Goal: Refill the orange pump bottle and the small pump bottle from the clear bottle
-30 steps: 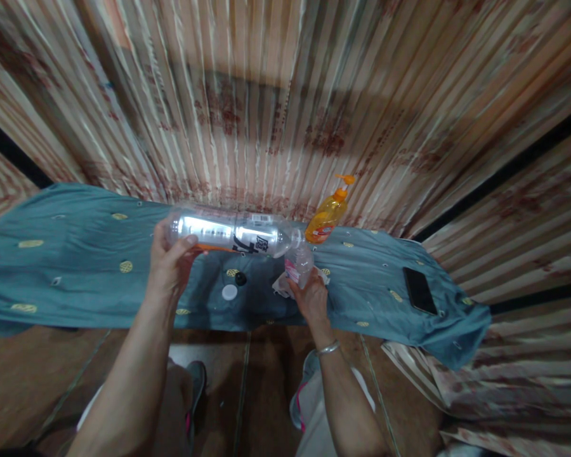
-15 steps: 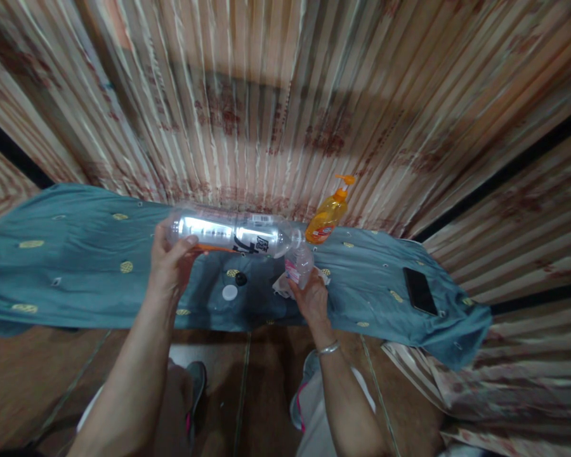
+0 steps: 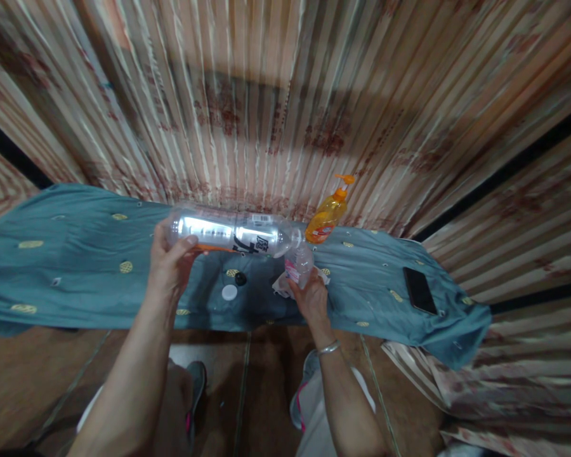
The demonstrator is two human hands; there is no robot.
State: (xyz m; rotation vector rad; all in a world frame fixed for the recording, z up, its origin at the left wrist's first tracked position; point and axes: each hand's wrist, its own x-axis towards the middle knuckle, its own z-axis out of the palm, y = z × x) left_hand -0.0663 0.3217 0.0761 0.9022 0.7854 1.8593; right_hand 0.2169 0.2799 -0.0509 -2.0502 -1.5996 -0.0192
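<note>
My left hand (image 3: 171, 257) is wrapped round the base end of a large clear plastic bottle (image 3: 223, 235) with a silver, black and orange label. The bottle lies almost level in the air, its neck pointing right. Below that neck, my right hand (image 3: 309, 292) grips a small clear bottle (image 3: 299, 265) with a pink label, upright or slightly tilted. The two mouths meet or nearly meet; I cannot tell whether liquid passes between them. Under the small bottle lies a crumpled pale cloth (image 3: 282, 287). A white cap (image 3: 229, 292) and a black cap (image 3: 240, 278) rest on the table.
An orange pump bottle (image 3: 326, 219) stands at the back, just right of the bottle mouths. A black phone (image 3: 419, 290) lies to the right. The narrow table has a blue-green cloth (image 3: 85, 254) over it. Striped curtains (image 3: 266, 114) hang behind and on both sides.
</note>
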